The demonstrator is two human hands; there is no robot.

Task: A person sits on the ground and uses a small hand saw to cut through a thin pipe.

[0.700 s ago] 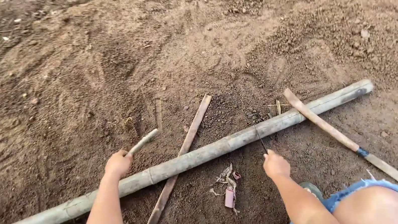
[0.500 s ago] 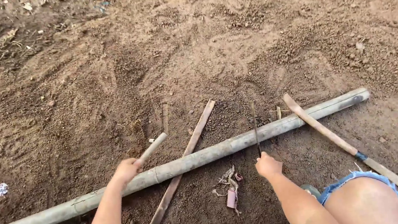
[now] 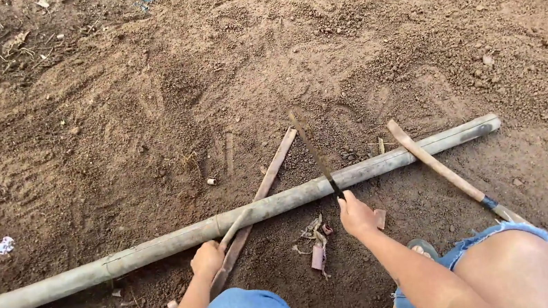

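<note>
Knees first, nearest the camera, in frayed blue denim shorts, with loose brown soil between them and a few scraps: a small red bit at the bottom edge and a pale pinkish strip (image 3: 317, 256) lying in the dirt. Right hand (image 3: 357, 215) is closed tight round the dark handle of a long knife (image 3: 316, 156), its thin, dull blade angled up and away, crossing over the bamboo pole (image 3: 227, 224) with the tip raised above the soil beyond. Left hand (image 3: 207, 259) is curled round a short stick (image 3: 233, 230), fingers wrapped, its far end resting against the pole's near side. That pole is the long piece here: round, pale grey-green, jointed, lying flat on the ground from the far left edge up to the right, its far end dark and hollow-looking. As for progress, the pole looks whole along its visible length; I can make out no cut or notch under the blade, so the cutting seems barely begun, if at all. Beneath the pole a flat reddish wooden slat (image 3: 259, 201) lies crosswise. To the right a long wooden tool handle (image 3: 439, 165), smooth and pale with a dark band lower down, slants across the pole's end. Beyond, crumbly, clodded earth, dry twigs and litter far left.
</note>
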